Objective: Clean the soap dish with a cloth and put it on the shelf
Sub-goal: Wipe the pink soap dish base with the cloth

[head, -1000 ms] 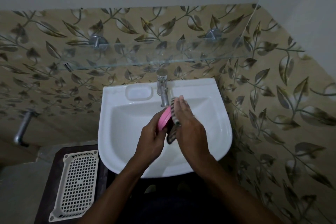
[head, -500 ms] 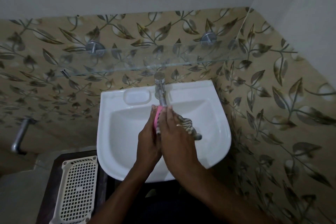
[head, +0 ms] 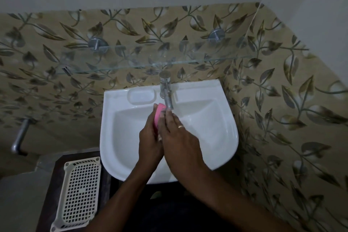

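Over the white sink, just below the tap, my left hand grips the pink soap dish, which stands on edge. My right hand lies flat against the dish's right face with its fingers straight. The striped cloth is pressed between that hand and the dish, and only a grey sliver of it shows at the fingertips. The glass shelf runs along the tiled wall above the tap with nothing on it.
A moulded soap recess sits on the sink's rim left of the tap. A cream perforated basket lies on a dark stand at lower left. A metal pipe sticks out of the left wall. A mirror edge shows at the top.
Both hands moved up the basin with the dish until they were under the tap. The cloth's tail, which hung out from under my right hand, is now hidden beneath it.
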